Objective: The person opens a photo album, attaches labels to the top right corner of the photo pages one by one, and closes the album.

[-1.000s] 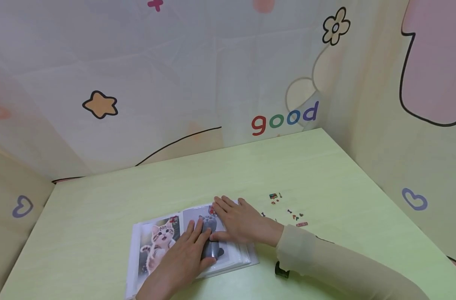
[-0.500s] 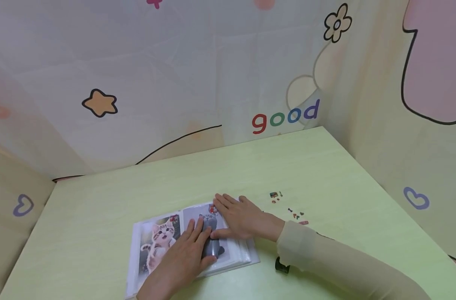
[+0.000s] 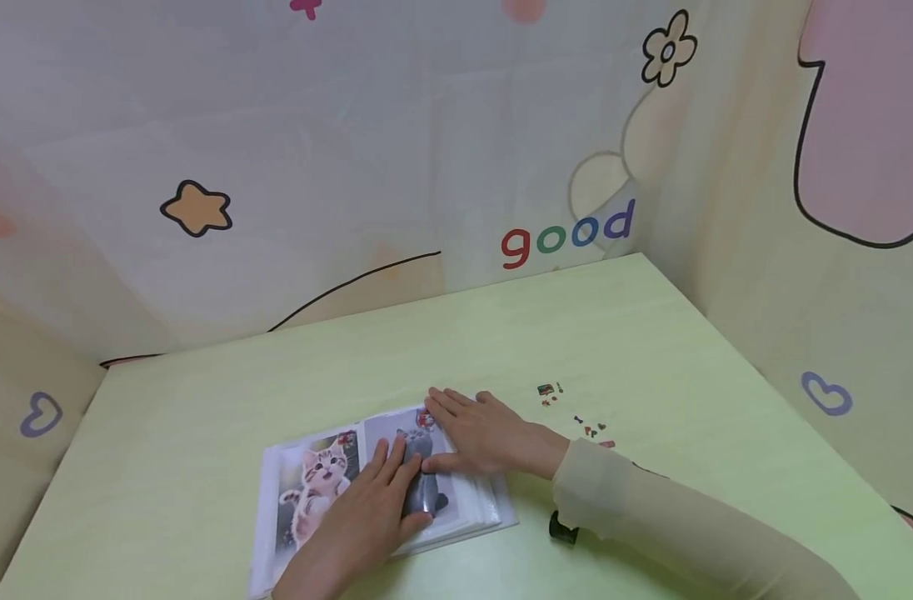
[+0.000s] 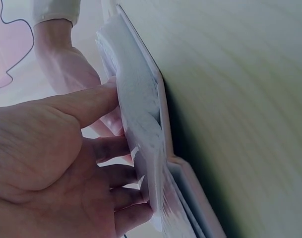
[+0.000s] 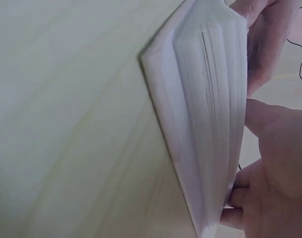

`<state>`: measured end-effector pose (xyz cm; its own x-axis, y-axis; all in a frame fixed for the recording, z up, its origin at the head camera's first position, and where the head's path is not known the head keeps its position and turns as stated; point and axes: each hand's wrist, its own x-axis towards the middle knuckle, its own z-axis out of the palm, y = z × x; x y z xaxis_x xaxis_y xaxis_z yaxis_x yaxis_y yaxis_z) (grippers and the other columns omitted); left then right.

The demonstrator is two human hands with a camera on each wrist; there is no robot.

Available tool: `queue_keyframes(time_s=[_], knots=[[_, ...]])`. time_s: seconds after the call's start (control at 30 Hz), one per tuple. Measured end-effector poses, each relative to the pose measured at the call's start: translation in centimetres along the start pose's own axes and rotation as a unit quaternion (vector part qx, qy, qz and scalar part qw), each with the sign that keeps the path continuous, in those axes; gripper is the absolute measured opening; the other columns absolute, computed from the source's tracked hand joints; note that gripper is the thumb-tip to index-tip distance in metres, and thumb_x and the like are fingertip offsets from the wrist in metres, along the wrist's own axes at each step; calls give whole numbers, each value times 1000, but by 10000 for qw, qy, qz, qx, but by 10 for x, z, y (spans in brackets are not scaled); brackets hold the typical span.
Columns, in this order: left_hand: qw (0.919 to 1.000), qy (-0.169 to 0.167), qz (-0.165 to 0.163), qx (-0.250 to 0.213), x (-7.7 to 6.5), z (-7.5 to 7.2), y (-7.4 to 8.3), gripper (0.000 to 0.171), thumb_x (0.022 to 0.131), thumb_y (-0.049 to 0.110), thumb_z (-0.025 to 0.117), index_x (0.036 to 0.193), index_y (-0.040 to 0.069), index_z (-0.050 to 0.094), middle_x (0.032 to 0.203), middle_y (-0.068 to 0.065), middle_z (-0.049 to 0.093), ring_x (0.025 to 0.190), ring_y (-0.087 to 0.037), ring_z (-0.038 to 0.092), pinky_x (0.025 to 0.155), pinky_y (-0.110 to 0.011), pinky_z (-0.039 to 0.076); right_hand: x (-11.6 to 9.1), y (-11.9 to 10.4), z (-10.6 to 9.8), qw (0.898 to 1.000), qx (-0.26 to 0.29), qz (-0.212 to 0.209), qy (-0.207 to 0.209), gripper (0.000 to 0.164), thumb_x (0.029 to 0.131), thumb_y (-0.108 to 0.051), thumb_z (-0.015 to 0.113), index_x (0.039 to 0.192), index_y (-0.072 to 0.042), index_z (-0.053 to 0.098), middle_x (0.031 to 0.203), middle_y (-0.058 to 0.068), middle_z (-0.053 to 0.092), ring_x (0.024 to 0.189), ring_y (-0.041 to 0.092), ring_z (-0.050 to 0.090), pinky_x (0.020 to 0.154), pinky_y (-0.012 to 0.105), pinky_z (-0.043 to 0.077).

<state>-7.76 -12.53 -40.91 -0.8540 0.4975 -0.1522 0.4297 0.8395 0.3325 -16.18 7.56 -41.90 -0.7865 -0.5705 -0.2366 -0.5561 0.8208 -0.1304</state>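
Note:
An open photo album (image 3: 265,508) lies on the table, with a photo of a tabby kitten (image 3: 323,475) on its left page and a grey cat photo (image 3: 424,493) on its right page. My left hand (image 3: 366,510) rests across the middle, its straight fingers on the grey cat photo. Higher up, my right hand (image 3: 481,435) lies flat on the right page, fingertips beside a small red sticker (image 3: 425,419) in the photo's corner. Seen edge-on in the right wrist view, the stacked clear pages (image 5: 210,89) sit under the fingers of the right hand (image 5: 284,163).
Several tiny stickers (image 3: 546,389) lie on the green table (image 3: 314,392) right of the album, with a pink strip (image 3: 606,444) partly behind the right sleeve (image 3: 651,508). A small black object (image 3: 562,528) lies below that sleeve. Printed cloth walls (image 3: 314,167) enclose the table.
Both hands stay nearly in place on the right page. The right sleeve has shifted slightly upward, covering part of the pink strip.

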Motion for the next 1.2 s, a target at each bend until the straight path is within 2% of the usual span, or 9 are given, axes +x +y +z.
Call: queue_keyframes(time_s=[0.3, 0.43, 0.53, 0.73, 0.9, 1.03, 1.1, 1.2], knots=[[9999, -67, -91, -20, -1, -3, 1, 76, 98, 44, 68, 154, -1, 44, 165, -26, 26, 153, -45, 19, 119, -57, 28, 9, 12, -4, 9997, 69, 247, 28, 107, 91, -81, 48, 164, -7, 26, 170, 9, 25, 156, 25, 21, 120, 53, 28], [9999, -79, -75, -79, 0, -3, 1, 76, 99, 44, 68, 155, -1, 43, 165, -25, 25, 153, -45, 19, 119, -57, 28, 9, 13, -6, 9994, 121, 304, -56, 108, 91, -81, 49, 164, -5, 25, 170, 10, 24, 157, 26, 20, 121, 54, 27], [10000, 8, 19, -61, 1, -2, 1, 75, 99, 43, 68, 154, -2, 43, 165, -26, 26, 153, -45, 20, 119, -56, 28, 6, 10, -6, 9995, 69, 315, 77, 106, 93, -78, 51, 164, -4, 23, 170, 11, 21, 157, 27, 18, 121, 53, 27], [10000, 5, 89, 9, 2, -1, 0, 74, 98, 42, 69, 153, -3, 46, 164, -27, 27, 153, -45, 20, 119, -56, 29, -14, -2, -4, 9973, -318, -400, 534, 93, 100, -62, 56, 163, -2, 25, 170, 15, 21, 157, 31, 17, 119, 52, 32], [9999, 117, 69, -34, 2, -1, -3, 76, 96, 45, 71, 153, 1, 48, 164, -25, 29, 152, -45, 23, 116, -59, 33, -30, -11, -2, 9956, -351, -685, 530, 82, 102, -52, 59, 163, -6, 29, 169, 11, 26, 156, 28, 22, 118, 51, 34], [9997, 212, 87, -86, -3, 0, -5, 76, 96, 45, 72, 152, 0, 48, 163, -26, 31, 151, -47, 25, 115, -60, 33, -37, -18, 2, 9924, -444, -1066, 432, 71, 107, -44, 54, 162, -5, 32, 170, 9, 25, 156, 25, 22, 118, 51, 35], [9996, 241, 116, -62, -4, 0, -5, 75, 96, 45, 72, 151, -1, 49, 163, -27, 31, 150, -48, 26, 115, -60, 33, -38, -19, 4, 9926, -493, -1059, 317, 68, 108, -45, 49, 162, -7, 32, 171, 7, 22, 157, 23, 20, 119, 53, 33], [9996, 221, 161, -4, -3, 0, -4, 74, 96, 45, 71, 150, -1, 50, 163, -26, 32, 151, -47, 26, 116, -59, 33, -34, -16, 4, 9950, -560, -789, 245, 72, 108, -54, 43, 164, -10, 29, 171, 4, 20, 157, 23, 17, 120, 55, 29]])
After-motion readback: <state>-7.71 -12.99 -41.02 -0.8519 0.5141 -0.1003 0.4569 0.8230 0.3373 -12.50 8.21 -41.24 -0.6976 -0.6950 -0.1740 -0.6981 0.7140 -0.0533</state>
